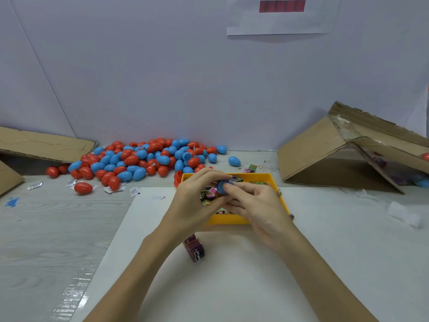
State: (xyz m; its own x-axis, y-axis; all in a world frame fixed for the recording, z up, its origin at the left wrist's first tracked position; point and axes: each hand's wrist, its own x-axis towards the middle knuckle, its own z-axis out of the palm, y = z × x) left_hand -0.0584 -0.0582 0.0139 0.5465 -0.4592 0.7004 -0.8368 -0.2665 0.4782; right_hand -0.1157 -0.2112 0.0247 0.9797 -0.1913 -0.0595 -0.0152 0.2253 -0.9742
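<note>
Fingertips (230, 187) of the right hand (255, 205) and the left hand (197, 198) pinched a blue egg (221, 188) between them, just above the yellow tray (232, 220) (small printed packets (208, 195) inside). Fingers hid most of the egg, so its long axis and heading could not be told.

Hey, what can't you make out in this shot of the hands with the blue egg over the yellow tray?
1. Blue egg, head view: left hand and right hand cover most of it; whole or half, cannot tell.
2. Yellow tray, head view: hands hide much of its contents.
3. Packet bundle, head view: print too small, blurred.
4. Cardboard box, head view: cut off by the right edge.
</note>
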